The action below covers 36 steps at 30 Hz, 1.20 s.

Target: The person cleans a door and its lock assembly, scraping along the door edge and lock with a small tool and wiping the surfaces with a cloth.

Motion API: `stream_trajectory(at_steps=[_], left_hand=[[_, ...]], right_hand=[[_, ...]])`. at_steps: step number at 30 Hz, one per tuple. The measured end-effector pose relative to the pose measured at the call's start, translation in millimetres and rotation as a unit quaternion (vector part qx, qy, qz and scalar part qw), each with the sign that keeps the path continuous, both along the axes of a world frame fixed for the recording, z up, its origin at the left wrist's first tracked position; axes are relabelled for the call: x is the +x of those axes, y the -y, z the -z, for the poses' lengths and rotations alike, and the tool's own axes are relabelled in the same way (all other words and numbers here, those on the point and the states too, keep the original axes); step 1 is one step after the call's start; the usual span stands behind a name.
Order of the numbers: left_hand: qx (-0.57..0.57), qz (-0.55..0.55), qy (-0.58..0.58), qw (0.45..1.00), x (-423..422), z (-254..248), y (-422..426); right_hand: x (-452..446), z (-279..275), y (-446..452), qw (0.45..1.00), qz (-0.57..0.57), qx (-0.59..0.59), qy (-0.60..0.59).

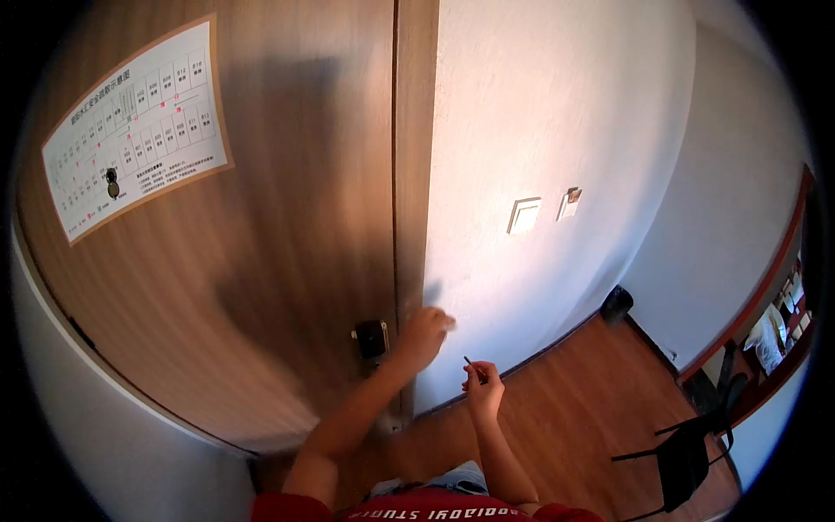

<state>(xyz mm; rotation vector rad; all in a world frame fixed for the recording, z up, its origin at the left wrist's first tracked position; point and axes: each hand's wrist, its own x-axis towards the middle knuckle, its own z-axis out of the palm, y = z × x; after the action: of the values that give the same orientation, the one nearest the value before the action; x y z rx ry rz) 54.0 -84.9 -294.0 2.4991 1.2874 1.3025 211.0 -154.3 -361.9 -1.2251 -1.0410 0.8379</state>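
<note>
My left hand [424, 337] is raised in front of the door frame and the white wall, just right of the black door lock [371, 339]. Its fingers are curled together and the tips are slightly blurred; whatever they hold, if anything, cannot be made out. Lower and to the right, my right hand [484, 387] pinches a thin dark stick-like thing [470, 361] between thumb and fingers, its tip pointing up and left. The wooden door [296, 217] fills the left side, shut against its frame.
A paper floor plan [174, 122] hangs on the door, over a peephole [112, 181]. On the wall are a light switch [524, 216] and a card holder [570, 204]. A black bin [617, 303] stands in the corner, a black chair [683, 465] at lower right on the wooden floor [565, 409].
</note>
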Motion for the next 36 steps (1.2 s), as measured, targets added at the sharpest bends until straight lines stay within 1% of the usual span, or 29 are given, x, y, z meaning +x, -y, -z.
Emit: stream_trajectory(at_steps=[1, 2, 3, 4, 6, 7, 8, 10, 12, 14, 15, 16, 17, 19, 20, 21, 22, 23, 24, 25, 27, 28, 30, 31, 32, 33, 34, 35, 36], left_hand=[[-0.004, -0.001, 0.0, 1.0, -0.8, 19.7, 9.3], [-0.031, 0.023, 0.033, 0.999, -1.3, 38.6, 18.2], [-0.059, 0.046, 0.067, 0.995, -1.1, 52.1, 26.1], [-0.063, 0.043, 0.07, 0.995, 0.2, 60.3, 33.6], [-0.199, 0.073, 0.202, 0.956, 5.2, 75.8, 50.0], [-0.277, 0.079, 0.286, 0.914, 6.9, 82.4, 58.9], [-0.278, 0.077, 0.294, 0.911, 6.0, 87.5, 65.1], [-0.27, 0.047, 0.262, 0.925, 4.5, 75.6, 81.8], [-0.28, 0.023, 0.273, 0.92, 11.4, 64.9, 96.8], [-0.342, -0.015, 0.306, 0.888, 18.3, 63.6, 104.6], [-0.371, -0.022, 0.305, 0.877, 23.1, 57.2, 110.0], [-0.369, -0.026, 0.306, 0.877, 29.8, 50.5, 116.4], [-0.357, -0.036, 0.323, 0.876, 38.2, 43.9, 122.1], [-0.346, -0.047, 0.345, 0.871, 55.1, 45.6, 127.8], [-0.365, -0.028, 0.425, 0.828, 63.2, 52.7, 128.9], [-0.38, -0.01, 0.502, 0.777, 71.0, 56.6, 131.6], [-0.377, -0.012, 0.505, 0.776, 79.1, 58.7, 134.3], [-0.357, -0.024, 0.558, 0.749, 87.9, 59.1, 137.2], [-0.335, -0.037, 0.608, 0.719, 94.8, 57.8, 138.8], [-0.333, -0.041, 0.608, 0.72, 100.3, 55.5, 140.9], [-0.296, 0.012, 0.688, 0.663, 109.6, 50.8, 147.4], [-0.295, 0.009, 0.687, 0.664, 111.1, 47.9, 148.1], [-0.313, -0.055, 0.576, 0.753, 106.8, 39.6, 146.5], [-0.314, -0.057, 0.573, 0.755, 101.8, 38.8, 145.0], [-0.252, -0.027, 0.479, 0.84, 94.7, 39.5, 140.9], [-0.186, 0.004, 0.375, 0.908, 87.1, 38.0, 137.6], [-0.187, 0.004, 0.371, 0.91, 79.0, 32.2, 134.3], [-0.154, 0.029, 0.26, 0.953, 69.6, 24.5, 128.8], [-0.118, 0.055, 0.144, 0.981, 60.7, 16.4, 122.2]], right_hand=[[-1.4, 1.7, 2.7, 0.999, -0.009, -0.006, 0.039], [-2.1, 3.2, 5.6, 0.997, -0.019, -0.011, 0.079], [-3.1, 2.9, 7.3, 0.996, -0.021, -0.015, 0.08], [-4.2, 0.1, 7.8, 0.995, -0.041, 0.011, 0.088], [-3.8, -5.4, 10.3, 0.989, -0.084, 0.063, 0.105], [-1.7, -3.7, 10.0, 0.988, -0.109, 0.034, 0.1], [-1.2, -2.8, 10.0, 0.986, -0.114, 0.038, 0.115], [3.4, 3.1, 9.5, 0.977, -0.142, 0.09, 0.13], [12.9, 2.0, 13.0, 0.971, -0.169, 0.088, 0.146], [21.8, -0.6, 16.2, 0.964, -0.196, 0.088, 0.156], [26.1, -2.2, 20.0, 0.97, -0.208, 0.035, 0.121], [30.7, -3.9, 23.2, 0.972, -0.217, -0.019, 0.087], [35.9, -7.1, 25.6, 0.971, -0.221, -0.018, 0.089], [48.8, -12.9, 33.7, 0.963, -0.251, -0.085, -0.037], [53.1, -9.6, 35.2, 0.963, -0.253, -0.087, -0.033], [54.4, -6.5, 36.2, 0.967, -0.245, -0.057, -0.048], [54.7, -4.7, 36.6, 0.969, -0.239, -0.026, -0.066], [56.1, -3.7, 38.7, 0.967, -0.243, -0.027, -0.066], [56.0, -8.8, 42.4, 0.967, -0.238, -0.044, -0.083], [56.1, -11.0, 45.5, 0.966, -0.232, -0.063, -0.101], [56.2, -5.2, 48.1, 0.966, -0.224, -0.056, -0.115], [56.5, -2.8, 49.1, 0.967, -0.214, -0.046, -0.129], [62.8, -4.6, 49.8, 0.97, -0.213, -0.05, -0.106], [67.6, -7.2, 49.2, 0.973, -0.212, -0.054, -0.08], [73.3, -9.2, 46.8, 0.972, -0.212, -0.053, -0.084], [80.3, -10.8, 43.5, 0.968, -0.236, -0.068, -0.054], [86.4, -16.2, 41.3, 0.962, -0.258, -0.083, -0.024], [92.7, -24.2, 38.5, 0.953, -0.284, -0.108, 0.004], [94.1, -25.6, 35.5, 0.954, -0.282, -0.106, -0.001]])
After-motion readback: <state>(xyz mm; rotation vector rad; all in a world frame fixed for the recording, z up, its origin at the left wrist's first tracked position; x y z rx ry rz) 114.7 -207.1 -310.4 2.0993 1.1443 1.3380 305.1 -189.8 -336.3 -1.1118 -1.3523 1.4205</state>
